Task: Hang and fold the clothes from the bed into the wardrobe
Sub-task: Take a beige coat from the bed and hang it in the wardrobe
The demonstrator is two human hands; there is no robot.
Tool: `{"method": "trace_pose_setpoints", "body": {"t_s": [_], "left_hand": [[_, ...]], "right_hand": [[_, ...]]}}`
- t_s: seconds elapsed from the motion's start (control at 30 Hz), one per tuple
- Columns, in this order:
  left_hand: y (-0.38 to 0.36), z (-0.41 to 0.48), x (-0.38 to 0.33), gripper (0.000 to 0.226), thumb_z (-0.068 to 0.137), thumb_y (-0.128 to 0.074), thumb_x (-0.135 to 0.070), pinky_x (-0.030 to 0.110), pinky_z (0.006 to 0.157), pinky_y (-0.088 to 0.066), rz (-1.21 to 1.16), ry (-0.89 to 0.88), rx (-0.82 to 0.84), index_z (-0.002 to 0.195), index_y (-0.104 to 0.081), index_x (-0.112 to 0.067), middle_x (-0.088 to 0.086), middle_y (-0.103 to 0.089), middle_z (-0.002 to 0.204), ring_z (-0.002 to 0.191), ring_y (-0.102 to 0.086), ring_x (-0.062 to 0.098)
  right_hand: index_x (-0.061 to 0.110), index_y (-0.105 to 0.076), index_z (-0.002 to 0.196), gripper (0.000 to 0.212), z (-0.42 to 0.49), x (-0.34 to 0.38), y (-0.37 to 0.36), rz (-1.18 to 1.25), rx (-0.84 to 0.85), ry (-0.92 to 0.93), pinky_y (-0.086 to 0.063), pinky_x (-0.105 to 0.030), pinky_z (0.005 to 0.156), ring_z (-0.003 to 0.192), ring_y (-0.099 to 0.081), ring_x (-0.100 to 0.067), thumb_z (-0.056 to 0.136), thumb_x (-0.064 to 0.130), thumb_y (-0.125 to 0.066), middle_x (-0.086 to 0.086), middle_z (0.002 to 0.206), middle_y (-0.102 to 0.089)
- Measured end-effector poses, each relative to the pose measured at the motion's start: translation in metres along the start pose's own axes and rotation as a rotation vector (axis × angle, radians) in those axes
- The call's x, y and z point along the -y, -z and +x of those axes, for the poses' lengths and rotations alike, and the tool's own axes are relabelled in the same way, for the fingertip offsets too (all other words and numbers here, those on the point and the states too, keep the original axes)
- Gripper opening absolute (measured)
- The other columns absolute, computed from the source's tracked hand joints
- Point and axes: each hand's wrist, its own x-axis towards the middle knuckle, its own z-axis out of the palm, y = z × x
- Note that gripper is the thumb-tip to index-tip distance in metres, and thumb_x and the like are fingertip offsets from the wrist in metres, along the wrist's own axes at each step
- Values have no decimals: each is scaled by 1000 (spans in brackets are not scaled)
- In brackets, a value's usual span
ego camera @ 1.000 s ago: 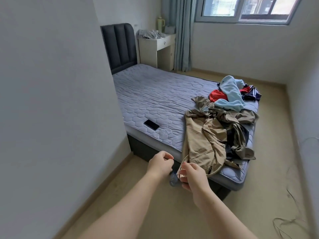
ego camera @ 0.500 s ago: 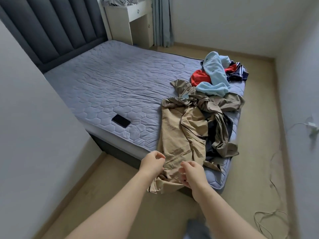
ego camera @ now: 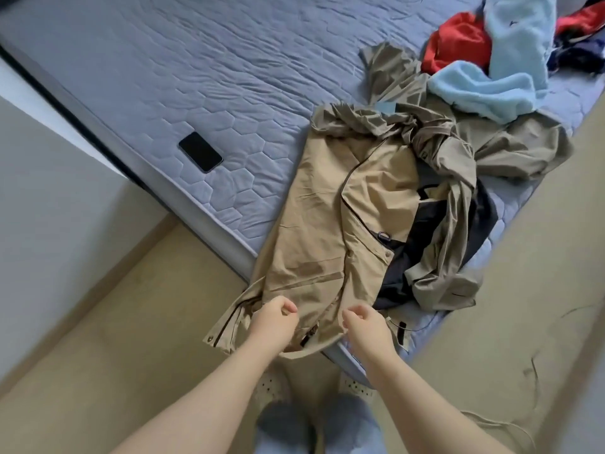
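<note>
Both hands sit at the near hem of the khaki jacket [ego camera: 327, 224], which lies lengthwise on the grey quilted mattress [ego camera: 196, 77] with its lower edge hanging over the bed's foot. The left hand [ego camera: 276, 317] has its fingers curled in tight, thumb and forefinger meeting on the cloth. The right hand [ego camera: 366, 326] is curled the same way, its fingertips [ego camera: 347, 315] on the fabric just across from the left. Whether either one actually pinches a fold cannot be told.

Half a second ago the hands were almost touching at the hem; now a strip of jacket shows between them, with a zip pull [ego camera: 311, 332] just below that gap. A second ago the hem was bunched up in the hands off the bed edge; now it lies spread flatter.

Beyond the fingertips the jacket runs up to its crumpled collar end. Just right of the right-hand fingers a dark navy garment [ego camera: 425, 224] lies half under an olive-grey one [ego camera: 510, 149]. Farther beyond those are a light blue fleece [ego camera: 491, 90] and a red garment [ego camera: 458, 44], heaped as before. Well left of the left fingers, a black phone [ego camera: 200, 152] lies flat on the mattress, unmoved.

The view has dropped closer: the headboard and desk are gone, and the person's own legs [ego camera: 347, 417] now show below the wrists.
</note>
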Motion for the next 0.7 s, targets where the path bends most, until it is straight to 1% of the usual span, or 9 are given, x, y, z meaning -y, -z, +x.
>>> {"method": "trace_pose_setpoints", "body": {"t_s": [0.07, 0.1, 0.17, 0.23, 0.33, 0.47, 0.6, 0.63, 0.7], "left_hand": [[-20, 24, 9, 25, 86, -48, -23, 27, 78, -41, 304, -88, -9, 109, -52, -32, -6, -50, 119, 105, -52, 18], [-28, 35, 13, 39, 85, -49, -27, 30, 88, -38, 456, -171, -30, 123, -43, -33, -6, -40, 133, 119, -42, 19], [-50, 66, 17, 67, 84, -53, -39, 38, 110, -19, 685, -331, -62, 141, -19, -37, -6, -12, 152, 139, -12, 20], [-71, 101, 19, 90, 79, -56, -53, 46, 114, 2, 832, -410, -44, 143, 6, -42, -11, 15, 153, 142, 13, 22], [-103, 155, 31, 112, 66, -61, -68, 56, 110, 7, 925, -374, 12, 140, 19, -45, -12, 28, 150, 139, 25, 26], [-125, 199, 46, 117, 60, -62, -75, 57, 111, 3, 998, -304, 125, 144, 13, -41, -5, 24, 154, 141, 21, 29], [-136, 228, 54, 113, 63, -61, -72, 53, 113, -4, 1034, -327, 70, 145, 8, -39, -4, 21, 154, 142, 15, 29], [-138, 230, 56, 110, 65, -61, -71, 53, 113, -6, 1043, -336, 48, 146, 6, -39, -4, 19, 154, 142, 12, 29], [-141, 229, 54, 100, 71, -60, -66, 49, 113, -13, 1049, -359, 20, 146, -2, -36, -1, 9, 155, 143, 2, 30]], "right_hand": [[22, -55, 120, 32, 29, -17, 1, -163, 1, 33, -46, -36, 86, 100, -57, -27, 89, 21, -46, 0, 112, -62], [27, -45, 132, 44, 40, -23, 2, -307, -4, 71, -44, -38, 93, 114, -51, -29, 88, 23, -46, -2, 130, -52], [38, -24, 142, 62, 73, -36, 2, -621, -35, 166, -34, -41, 102, 133, -28, -29, 86, 29, -49, 1, 152, -21], [44, -6, 144, 78, 109, -49, 2, -835, -28, 249, -25, -44, 108, 141, -8, -28, 83, 36, -53, 4, 157, 4], [44, 5, 144, 91, 169, -77, 1, -998, 65, 259, -19, -47, 111, 143, 6, -29, 78, 40, -58, 3, 155, 19], [37, -3, 145, 98, 221, -95, -6, -1103, 209, 212, -26, -45, 109, 142, -2, -31, 73, 43, -68, -4, 154, 6], [31, -8, 145, 84, 244, -106, -24, -1188, 133, 264, -34, -39, 102, 136, -14, -38, 81, 32, -63, -11, 149, -8], [30, -10, 145, 78, 246, -107, -27, -1203, 110, 270, -38, -37, 97, 135, -17, -38, 84, 28, -59, -11, 147, -12], [26, -22, 140, 57, 247, -104, -28, -1253, 47, 310, -44, -35, 77, 125, -33, -35, 90, 21, -50, -12, 137, -28]]}}
